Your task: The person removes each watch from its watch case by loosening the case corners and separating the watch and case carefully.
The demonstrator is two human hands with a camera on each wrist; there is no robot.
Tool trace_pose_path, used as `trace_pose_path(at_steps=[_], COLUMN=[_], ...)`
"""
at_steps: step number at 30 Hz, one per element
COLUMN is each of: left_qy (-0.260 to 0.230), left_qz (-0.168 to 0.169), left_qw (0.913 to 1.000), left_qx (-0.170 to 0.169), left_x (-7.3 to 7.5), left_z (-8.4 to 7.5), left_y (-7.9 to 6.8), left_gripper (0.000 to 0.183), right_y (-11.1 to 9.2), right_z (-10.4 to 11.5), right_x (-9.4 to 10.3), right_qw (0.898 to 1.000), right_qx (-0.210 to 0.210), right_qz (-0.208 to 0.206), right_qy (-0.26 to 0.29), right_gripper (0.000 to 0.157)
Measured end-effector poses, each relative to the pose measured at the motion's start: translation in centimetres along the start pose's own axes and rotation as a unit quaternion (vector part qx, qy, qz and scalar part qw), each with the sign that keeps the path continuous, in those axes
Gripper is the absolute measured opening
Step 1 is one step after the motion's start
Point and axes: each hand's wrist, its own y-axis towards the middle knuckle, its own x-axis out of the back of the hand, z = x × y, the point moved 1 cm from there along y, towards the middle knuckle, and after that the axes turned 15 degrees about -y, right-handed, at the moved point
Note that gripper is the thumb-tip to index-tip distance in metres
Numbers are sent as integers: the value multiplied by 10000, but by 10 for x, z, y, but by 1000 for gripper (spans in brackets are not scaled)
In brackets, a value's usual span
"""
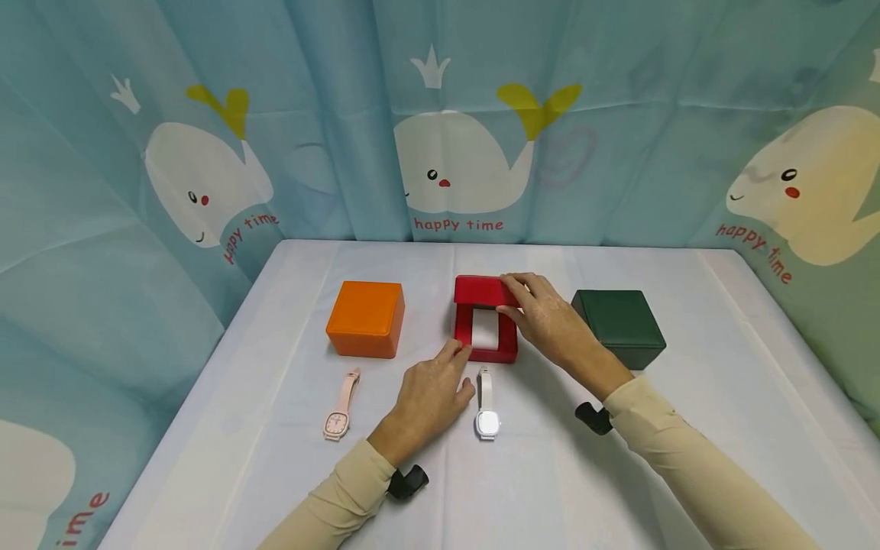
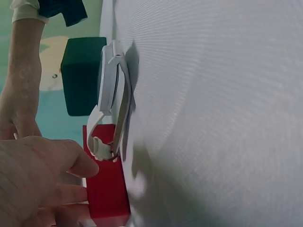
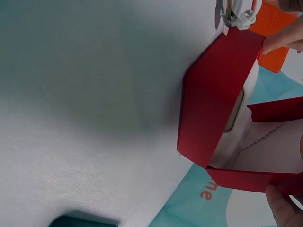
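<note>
A red watch box (image 1: pixel 509 336) stands with its lid (image 1: pixel 477 290) raised, and a white cushion (image 1: pixel 485 330) shows inside. My right hand (image 1: pixel 553 321) pinches the lid's right edge between thumb and fingers. At the box's front left corner, the fingers of my left hand (image 1: pixel 429 397) rest on the rim, extended. A white watch (image 1: pixel 487 424) lies on the table in front of the box, its strap pointing toward it. From the left wrist view, the white watch (image 2: pixel 108 82) appears in front of the red box (image 2: pixel 106 194), beside my left hand (image 2: pixel 38 175).
An orange box (image 1: pixel 364 317) sits closed to the left, with a pink watch (image 1: pixel 338 420) lying in front of it. Right of the red box, partly behind my right hand, is a closed green box (image 1: pixel 622 325). The white tabletop (image 1: pixel 275 473) meets a whale-patterned curtain (image 1: pixel 330 137).
</note>
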Motion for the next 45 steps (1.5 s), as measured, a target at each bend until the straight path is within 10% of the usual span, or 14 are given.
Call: trace_pose_path(at_steps=[45], left_qy=[114], left_qz=[373], left_qw=[9991], left_qx=[159], left_x=[-2], left_z=[-1], left_y=[-5], left_gripper=[53], right_y=[-27], right_z=[9], right_x=[-9], right_qw=[9817], right_qx=[1467], right_qz=[-445], right_qy=[-1126], right_gripper=[60])
